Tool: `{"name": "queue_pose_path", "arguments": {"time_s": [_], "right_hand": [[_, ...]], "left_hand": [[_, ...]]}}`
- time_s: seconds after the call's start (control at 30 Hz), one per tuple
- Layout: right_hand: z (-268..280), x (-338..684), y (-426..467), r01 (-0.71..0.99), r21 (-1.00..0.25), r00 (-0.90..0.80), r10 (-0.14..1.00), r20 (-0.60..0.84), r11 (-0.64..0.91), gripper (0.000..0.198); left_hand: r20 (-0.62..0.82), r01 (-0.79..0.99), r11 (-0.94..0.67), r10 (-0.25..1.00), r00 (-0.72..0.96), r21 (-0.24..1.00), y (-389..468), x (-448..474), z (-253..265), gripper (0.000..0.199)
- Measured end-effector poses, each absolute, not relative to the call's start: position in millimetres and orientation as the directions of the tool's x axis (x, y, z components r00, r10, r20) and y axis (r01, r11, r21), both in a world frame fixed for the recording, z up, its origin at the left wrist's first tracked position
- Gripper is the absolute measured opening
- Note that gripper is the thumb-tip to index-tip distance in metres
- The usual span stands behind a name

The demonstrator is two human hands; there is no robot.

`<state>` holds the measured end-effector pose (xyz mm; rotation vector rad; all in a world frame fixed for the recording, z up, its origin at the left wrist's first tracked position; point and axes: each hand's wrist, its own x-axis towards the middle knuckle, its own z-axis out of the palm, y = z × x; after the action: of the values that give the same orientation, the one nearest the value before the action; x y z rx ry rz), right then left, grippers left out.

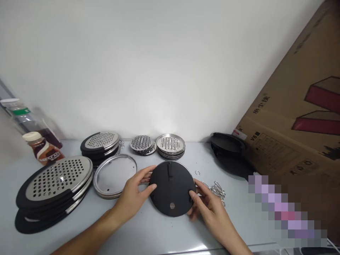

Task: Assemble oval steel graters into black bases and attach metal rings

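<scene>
Between my two hands is a black round disc (170, 191) with a thin metal rim and a small round hole near its lower edge. My left hand (134, 193) grips its left edge, thumb on top and fingers behind. On the opposite edge, my right hand (209, 207) holds it the same way, its fingers partly hidden below. Beside my left hand lies a stack of shallow metal discs (116, 173). A pile of metal rings (217, 192) is close behind my right hand, and one loose ring (197, 173) lies farther back.
Black-edged round graters are stacked at the left (57, 180) and back left (101, 141). Small grater plates (142, 143) and rimmed grater plates (170, 144) stand by the wall. Black round parts (230, 148) lean near a cardboard box (289, 141). Two bottles (44, 145) stand far left.
</scene>
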<state>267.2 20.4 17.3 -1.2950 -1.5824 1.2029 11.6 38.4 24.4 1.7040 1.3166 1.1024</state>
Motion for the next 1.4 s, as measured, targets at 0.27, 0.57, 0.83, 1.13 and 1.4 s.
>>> {"name": "queue_pose_path", "arguments": {"time_s": [0.27,0.57,0.83,1.13,1.4], "right_hand": [[11,275,24,0.420,-0.907,-0.148,0.984,-0.096,-0.025,0.046],[14,274,24,0.482,-0.873,-0.132,0.991,0.008,0.071,0.041],[18,272,21,0.563,-0.820,-0.164,0.986,0.011,0.103,0.041],[35,313,43,0.739,-0.655,-0.048,0.983,0.177,0.154,0.026],[49,337,52,0.865,-0.451,-0.197,0.975,0.099,0.220,0.025]], "left_hand": [[0.168,0.453,-0.227,0.972,0.166,0.862,37,15,20,0.033],[0.097,0.563,-0.172,0.982,0.161,0.809,32,12,22,0.035],[0.117,0.619,-0.210,0.975,0.189,0.757,33,11,21,0.034],[0.160,0.694,-0.288,0.956,0.244,0.660,31,9,21,0.033],[0.196,0.722,-0.340,0.940,0.279,0.602,35,7,16,0.031]]}}
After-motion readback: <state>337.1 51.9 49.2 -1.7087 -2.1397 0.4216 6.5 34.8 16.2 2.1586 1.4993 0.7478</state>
